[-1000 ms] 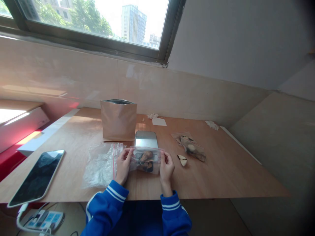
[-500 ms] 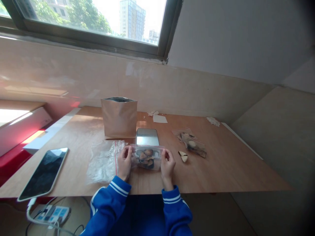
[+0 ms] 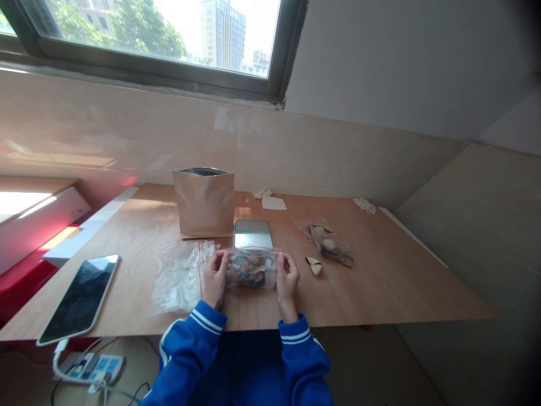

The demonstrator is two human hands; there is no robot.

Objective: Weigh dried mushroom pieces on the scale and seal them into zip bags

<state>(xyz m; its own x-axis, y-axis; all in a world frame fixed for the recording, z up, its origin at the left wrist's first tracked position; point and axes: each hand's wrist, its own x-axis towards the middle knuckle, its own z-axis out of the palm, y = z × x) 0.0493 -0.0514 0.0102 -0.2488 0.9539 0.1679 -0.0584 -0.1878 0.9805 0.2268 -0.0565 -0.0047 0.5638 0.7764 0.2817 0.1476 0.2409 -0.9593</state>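
Note:
A clear zip bag (image 3: pixel 252 272) with several brown and dark dried pieces inside is held near the table's front edge. My left hand (image 3: pixel 215 276) pinches its top left corner, and my right hand (image 3: pixel 288 279) pinches the top right one. Right behind the bag lies a flat scale-like plate (image 3: pixel 253 234) with a shiny top. Beside my left hand is a pile of clear plastic bags (image 3: pixel 175 279) with a red zip line. A single pale, dark-edged piece (image 3: pixel 314 265) rests to the right of my right hand.
An upright brown paper pouch (image 3: pixel 204 203), open at the top, stands at the back. Filled zip bags (image 3: pixel 332 248) lie on the right. A tablet or large phone (image 3: pixel 80 299) with a charging cable is at the left edge, above a power strip (image 3: pixel 95 366). White paper (image 3: pixel 274 203) lies far back.
Both hands keep their grip on the zip bag's top corners. The bag has tilted slightly and the pieces inside look shifted. The view has moved a little.

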